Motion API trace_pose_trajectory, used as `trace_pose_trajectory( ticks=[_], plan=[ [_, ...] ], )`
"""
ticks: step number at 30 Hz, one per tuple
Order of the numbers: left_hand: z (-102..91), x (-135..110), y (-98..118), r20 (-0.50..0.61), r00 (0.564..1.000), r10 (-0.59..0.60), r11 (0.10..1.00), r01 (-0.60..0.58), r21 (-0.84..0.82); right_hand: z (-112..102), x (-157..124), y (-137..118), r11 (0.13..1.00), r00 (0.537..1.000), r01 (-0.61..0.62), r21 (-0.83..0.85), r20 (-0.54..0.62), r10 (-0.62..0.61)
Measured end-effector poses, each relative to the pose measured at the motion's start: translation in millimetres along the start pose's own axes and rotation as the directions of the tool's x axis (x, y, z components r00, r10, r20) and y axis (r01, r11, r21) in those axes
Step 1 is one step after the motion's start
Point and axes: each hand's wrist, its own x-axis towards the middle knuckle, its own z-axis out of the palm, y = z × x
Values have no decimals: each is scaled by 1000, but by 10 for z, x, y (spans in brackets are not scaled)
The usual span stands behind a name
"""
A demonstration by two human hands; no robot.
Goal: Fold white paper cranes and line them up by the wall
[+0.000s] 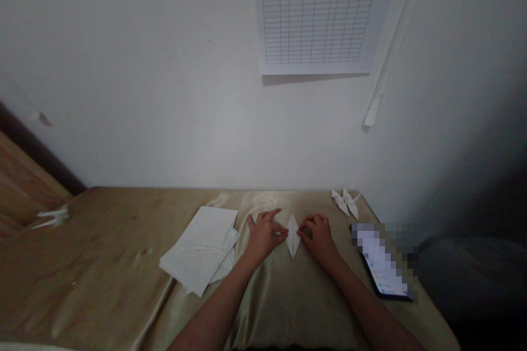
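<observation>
A small white folded paper diamond lies on the tan table between my hands. My left hand rests on the table to its left, with fingertips pressed against the paper's left edge and the index finger stretched out. My right hand sits to its right, fingers curled and pinching the paper's right edge. Both forearms reach in from the bottom of the view.
A stack of white paper sheets lies left of my left hand. Folded paper cranes sit at the table's back right corner, another far left. A phone lies right of my right hand. On the wall hangs a printed table sheet.
</observation>
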Motion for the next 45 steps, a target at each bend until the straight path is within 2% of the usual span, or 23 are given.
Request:
trace_pose_trajectory(
  ticks=[5, 14, 25, 30, 40, 45],
  plan=[
    [-3, -22, 20, -5, 1000, 14, 1000, -14, 21, -14, -10, -13, 1000, 1000, -7, 2, -2, 7],
    [-17, -90, 30, 14, 999, 33, 993, -35, 117, -106, -62, -68, 995, 998, 10, -101, 62, -4],
    [-78, -219, 53, 166, 986, -22, 982, -10, 191, -252, -100, -131, 993, 976, 8, -121, 219, 18],
    [-62, -239, 26, 206, 978, -35, 980, -7, 201, -292, -117, -162, 993, 968, -4, -115, 249, 33],
    [-26, -230, -82, 186, 982, -20, 990, -6, 139, -302, -145, -164, 992, 961, 3, -126, 276, 32],
    [44, -210, -107, 58, 998, -8, 995, 2, 101, -273, -131, -163, 994, 962, -23, -108, 267, 51]
  ],
)
